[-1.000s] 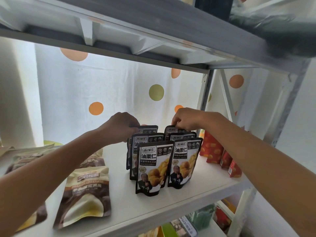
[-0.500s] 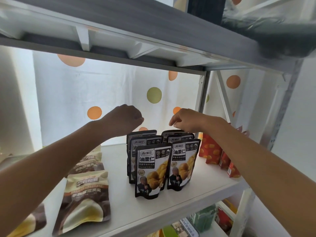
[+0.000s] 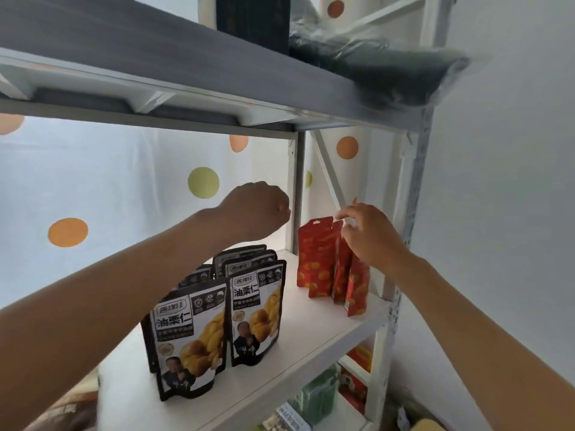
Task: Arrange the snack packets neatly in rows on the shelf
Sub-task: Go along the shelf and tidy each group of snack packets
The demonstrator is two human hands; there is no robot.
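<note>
White shelf [image 3: 311, 362] front lip bare, open room right of black packets [image 3: 224, 318], two rows upright. Behind: red packets [image 3: 323, 262] upright near right post. Right hand [image 3: 370, 234] fingertips pinching their tops. Left hand [image 3: 258, 209] loosely curled, empty, hovering above black rows.

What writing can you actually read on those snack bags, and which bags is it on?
"油栗仁": large white characters on the front black packets, and again on the one beside it.
Brand box above it: too blurred to read.
Small print and round icons: unreadable.
Red packets: no legible text.
Goods on the lower shelf: too blurred.
</note>
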